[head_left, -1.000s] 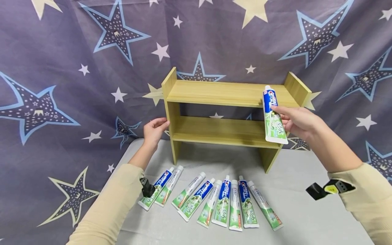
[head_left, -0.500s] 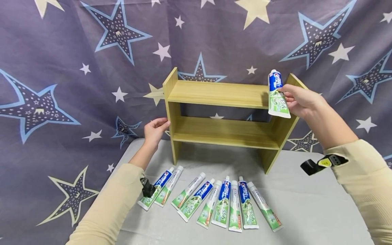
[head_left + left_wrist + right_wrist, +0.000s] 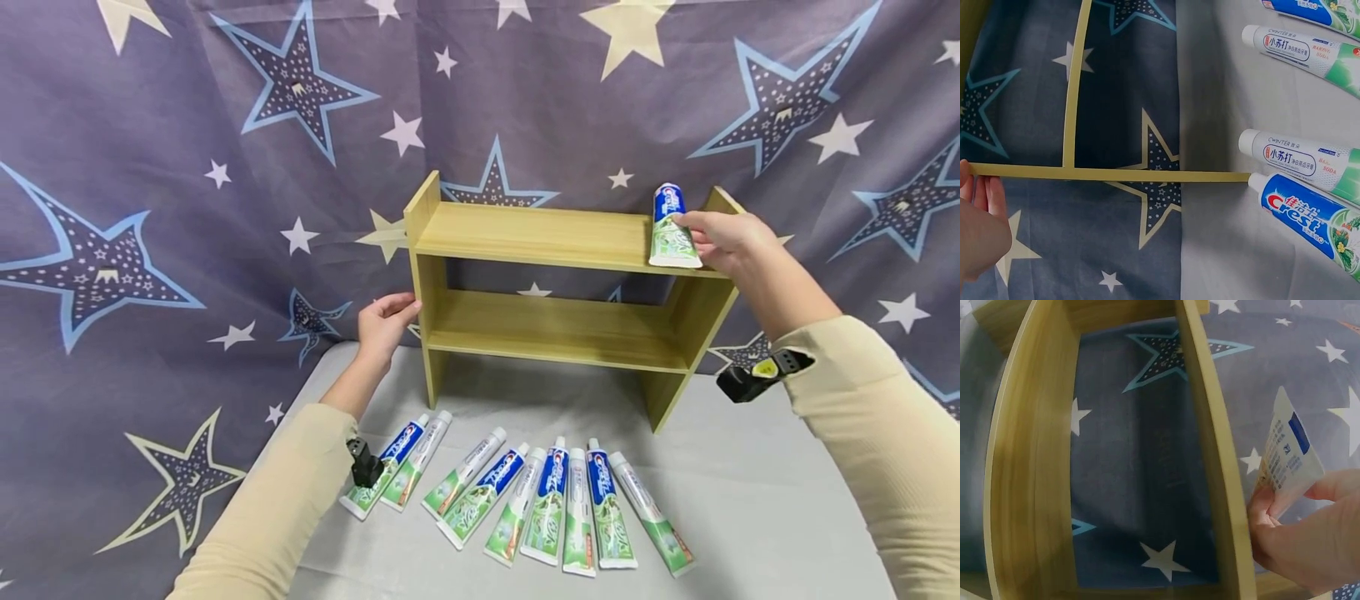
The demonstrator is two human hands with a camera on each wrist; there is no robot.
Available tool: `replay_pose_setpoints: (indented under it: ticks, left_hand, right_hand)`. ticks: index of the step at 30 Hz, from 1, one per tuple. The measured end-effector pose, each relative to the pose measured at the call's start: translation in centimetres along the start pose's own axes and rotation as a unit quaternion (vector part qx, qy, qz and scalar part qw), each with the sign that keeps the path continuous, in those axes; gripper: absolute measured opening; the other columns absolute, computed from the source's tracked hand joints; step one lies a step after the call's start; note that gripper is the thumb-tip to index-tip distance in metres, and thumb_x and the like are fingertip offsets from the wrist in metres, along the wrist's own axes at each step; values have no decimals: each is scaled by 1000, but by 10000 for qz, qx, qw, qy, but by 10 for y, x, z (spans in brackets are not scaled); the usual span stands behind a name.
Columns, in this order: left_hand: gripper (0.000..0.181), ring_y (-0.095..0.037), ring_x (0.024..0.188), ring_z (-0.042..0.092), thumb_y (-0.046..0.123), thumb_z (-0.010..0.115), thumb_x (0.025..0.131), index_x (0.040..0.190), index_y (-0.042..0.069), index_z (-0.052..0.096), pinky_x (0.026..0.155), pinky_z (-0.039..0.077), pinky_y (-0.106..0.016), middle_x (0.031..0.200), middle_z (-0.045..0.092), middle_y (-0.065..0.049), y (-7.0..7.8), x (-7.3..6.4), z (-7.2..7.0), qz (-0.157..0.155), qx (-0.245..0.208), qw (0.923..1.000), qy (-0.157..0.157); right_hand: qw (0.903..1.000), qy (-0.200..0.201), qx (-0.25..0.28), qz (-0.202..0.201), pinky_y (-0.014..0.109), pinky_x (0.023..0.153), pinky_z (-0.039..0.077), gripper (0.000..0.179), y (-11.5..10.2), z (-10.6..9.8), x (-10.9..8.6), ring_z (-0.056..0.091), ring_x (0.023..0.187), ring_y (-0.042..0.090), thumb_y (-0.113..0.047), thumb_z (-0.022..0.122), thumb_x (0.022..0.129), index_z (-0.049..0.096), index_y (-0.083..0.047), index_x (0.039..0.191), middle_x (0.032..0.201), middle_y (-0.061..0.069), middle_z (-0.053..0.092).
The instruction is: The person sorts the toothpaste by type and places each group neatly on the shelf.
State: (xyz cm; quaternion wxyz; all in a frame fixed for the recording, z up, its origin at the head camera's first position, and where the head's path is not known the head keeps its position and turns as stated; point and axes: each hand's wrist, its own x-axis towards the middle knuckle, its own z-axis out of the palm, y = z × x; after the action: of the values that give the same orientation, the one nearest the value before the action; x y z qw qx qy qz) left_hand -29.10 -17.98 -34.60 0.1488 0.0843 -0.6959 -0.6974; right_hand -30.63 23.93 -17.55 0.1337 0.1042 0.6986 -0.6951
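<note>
Fingers point(image 3: 701, 220) of the right hand point(image 3: 733, 240): pinching a blue-and-green Crest toothpaste tube point(image 3: 672, 240) by its right edge, with the thumb on the printed side. Locate the tube at the right end of the upper board point(image 3: 540, 233) of the wooden shelf, near the right side panel point(image 3: 722, 201), with the cap end toward the star-patterned backdrop point(image 3: 525, 92) and the crimped end toward the front edge. Cannot tell from these views contact or clearance between tube and board. Judge the step in hand as placing the tube on that board.

1. Pinch lightly, to avoid denting a probably soft wall.
2. Check the crimped end against the front edge; on any overhang, slide the tube rearward.
3. Lower to full, even support before releasing. Lift the thumb first, then withdraw sideways without dragging the tube.
4. Watch knuckle clearance at the right side panel.
5. Brace with the left hand point(image 3: 381, 329), now touching the left side panel point(image 3: 423, 207) near its front edge; cannot tell a true grip from mere contact. Avoid pulling the frame askew.
6. Set the tube square to the edge, sparing board space for possible additions from the Crest tubes point(image 3: 551, 510) and CWINTER baking soda tubes point(image 3: 1297, 47) on the tabletop point(image 3: 750, 467).
</note>
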Motion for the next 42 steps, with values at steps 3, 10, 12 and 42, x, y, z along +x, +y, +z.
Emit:
replay_pose_setpoints:
  ticks: [3,10,12,42]
  left_hand:
    - [33,6,69,62,7,70,85,115,-7,64,77,58,-15,73,65,18,-1,0,1,-30,-37,10000,-3]
    - [34,8,68,61,7,70,86,116,-8,63,68,53,-7,71,63,20,-2,-3,1,-50,-24,10000,-35]
    - [33,8,67,61,7,70,86,115,-8,64,67,53,-7,72,63,19,-2,-4,1,-60,-9,10000,-15]
    - [34,7,70,62,11,72,85,115,-4,65,79,57,-16,81,71,12,2,-4,0,-52,84,9999,18]
  right_hand:
    - [9975,424,-555,-96,11,63,54,73,3,5,3,56,67,-1,-23,58,92,15,-10,150,92,-4,57]
    - [9746,1653,-1443,-460,8,57,52,79,7,12,10,54,57,-6,-27,69,86,27,4,146,83,-8,54]
    - [9653,1871,-1726,-585,9,54,51,71,9,13,11,54,52,-5,-28,71,85,40,5,139,69,-11,53]
    - [8755,2526,-3947,-1173,47,107,36,53,13,15,3,33,130,38,-45,56,91,60,-7,128,146,25,41]
